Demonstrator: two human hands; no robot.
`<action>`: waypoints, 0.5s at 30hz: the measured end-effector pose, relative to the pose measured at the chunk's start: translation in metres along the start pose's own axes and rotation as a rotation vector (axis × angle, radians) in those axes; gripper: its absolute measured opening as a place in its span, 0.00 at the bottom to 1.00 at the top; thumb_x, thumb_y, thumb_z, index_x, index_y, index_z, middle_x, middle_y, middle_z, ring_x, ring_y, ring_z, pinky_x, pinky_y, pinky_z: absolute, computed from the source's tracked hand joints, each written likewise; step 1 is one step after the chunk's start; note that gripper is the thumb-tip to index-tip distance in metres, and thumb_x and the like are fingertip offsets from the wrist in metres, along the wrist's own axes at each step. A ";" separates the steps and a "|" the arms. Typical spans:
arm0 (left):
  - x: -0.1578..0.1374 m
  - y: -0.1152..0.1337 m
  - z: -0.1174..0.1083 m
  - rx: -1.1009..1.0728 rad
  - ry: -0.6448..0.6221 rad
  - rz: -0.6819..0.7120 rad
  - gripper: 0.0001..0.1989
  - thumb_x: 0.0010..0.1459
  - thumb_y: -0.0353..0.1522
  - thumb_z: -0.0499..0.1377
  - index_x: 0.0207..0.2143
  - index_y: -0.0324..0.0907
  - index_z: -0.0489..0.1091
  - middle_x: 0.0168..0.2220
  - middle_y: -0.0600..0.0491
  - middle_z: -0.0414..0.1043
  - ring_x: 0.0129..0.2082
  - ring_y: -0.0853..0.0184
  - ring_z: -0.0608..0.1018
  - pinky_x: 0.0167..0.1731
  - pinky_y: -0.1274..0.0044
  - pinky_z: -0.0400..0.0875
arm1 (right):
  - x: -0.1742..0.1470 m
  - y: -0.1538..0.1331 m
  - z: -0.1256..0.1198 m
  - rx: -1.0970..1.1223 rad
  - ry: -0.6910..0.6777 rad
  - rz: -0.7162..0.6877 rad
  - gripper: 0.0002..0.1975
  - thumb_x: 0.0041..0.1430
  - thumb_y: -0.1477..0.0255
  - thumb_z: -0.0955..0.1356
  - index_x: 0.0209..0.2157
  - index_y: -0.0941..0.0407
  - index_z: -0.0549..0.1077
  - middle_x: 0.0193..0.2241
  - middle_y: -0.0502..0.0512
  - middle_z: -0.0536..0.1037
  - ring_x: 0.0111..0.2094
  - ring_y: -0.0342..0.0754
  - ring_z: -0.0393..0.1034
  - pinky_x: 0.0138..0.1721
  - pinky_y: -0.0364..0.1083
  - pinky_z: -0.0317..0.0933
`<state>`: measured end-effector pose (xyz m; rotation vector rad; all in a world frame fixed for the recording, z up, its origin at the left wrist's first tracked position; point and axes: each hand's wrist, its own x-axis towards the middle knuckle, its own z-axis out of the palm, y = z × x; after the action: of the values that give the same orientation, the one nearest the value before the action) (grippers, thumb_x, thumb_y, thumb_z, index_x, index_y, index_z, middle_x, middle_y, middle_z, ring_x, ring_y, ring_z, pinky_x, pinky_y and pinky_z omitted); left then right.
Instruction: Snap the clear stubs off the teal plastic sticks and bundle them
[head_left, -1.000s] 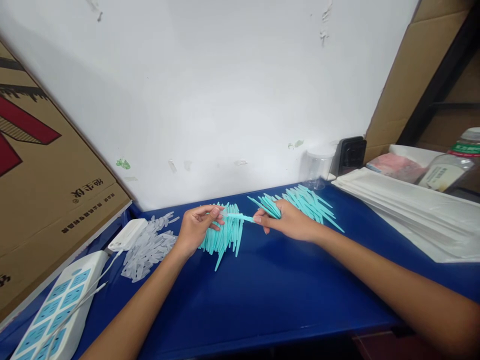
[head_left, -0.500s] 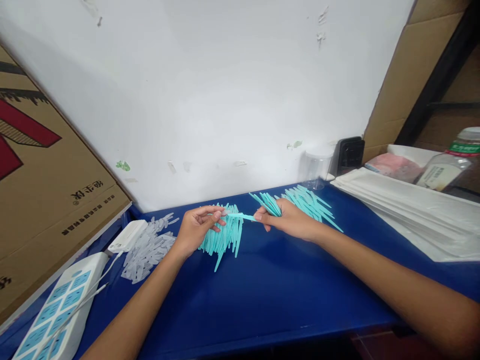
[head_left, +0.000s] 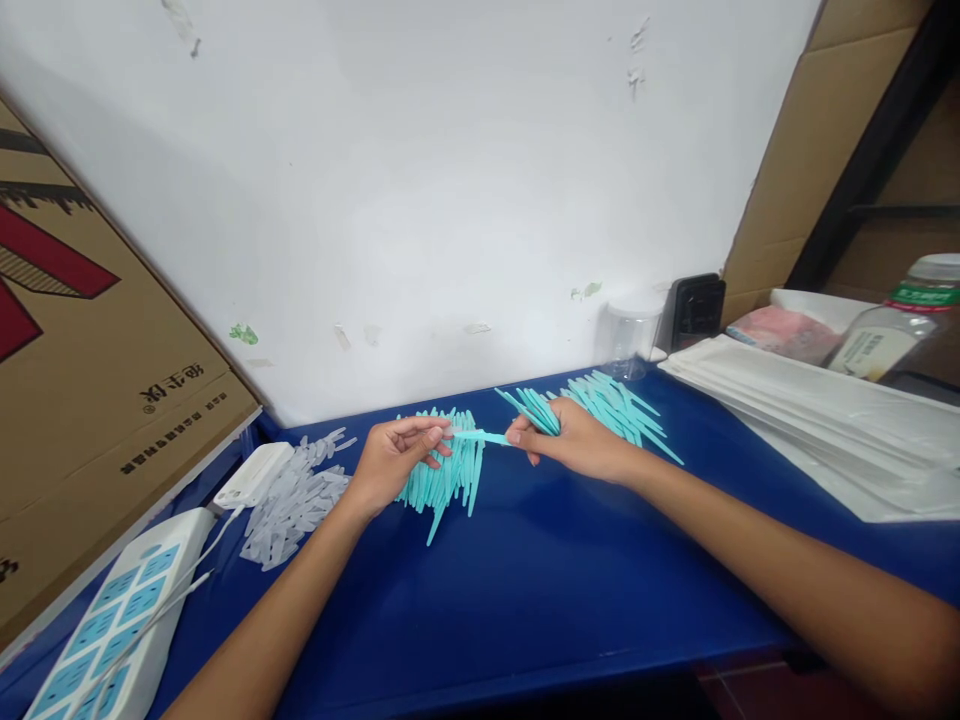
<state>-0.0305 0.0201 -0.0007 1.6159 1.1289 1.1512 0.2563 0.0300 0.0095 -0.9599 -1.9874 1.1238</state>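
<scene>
Blue tabletop (head_left: 562, 590) ran wide to its near edge; above it a turquoise stick (head_left: 492, 438) stretched lengthwise from left to right, ends pinched between left hand (head_left: 397, 458) and right hand (head_left: 577, 437) fingertips

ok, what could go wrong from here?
1. The right hand holds a teal stick along with a fanned bundle; one of the bundled sticks might slip out.
2. The teal pile lies around and below the fingers of the left hand, so a dropped stick could get lost among lookalikes.
3. The left forearm borders the translucent pieces in view and may brush some.
</scene>
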 end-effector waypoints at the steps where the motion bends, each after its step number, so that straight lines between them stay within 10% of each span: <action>1: 0.000 0.001 0.000 -0.001 0.000 0.001 0.16 0.58 0.42 0.67 0.44 0.41 0.81 0.39 0.45 0.83 0.34 0.59 0.83 0.29 0.71 0.79 | 0.000 0.000 0.000 -0.007 0.002 -0.002 0.15 0.63 0.59 0.68 0.32 0.55 0.80 0.23 0.51 0.78 0.26 0.47 0.70 0.30 0.46 0.59; 15: 0.000 -0.001 -0.003 -0.019 -0.024 0.002 0.17 0.59 0.41 0.67 0.44 0.39 0.80 0.41 0.44 0.82 0.34 0.60 0.83 0.29 0.72 0.79 | 0.000 -0.002 -0.002 -0.007 0.016 0.007 0.10 0.61 0.66 0.69 0.31 0.55 0.80 0.21 0.50 0.77 0.24 0.46 0.68 0.29 0.46 0.59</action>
<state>-0.0335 0.0206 -0.0005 1.6126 1.0989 1.1376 0.2577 0.0300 0.0120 -0.9774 -1.9772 1.1104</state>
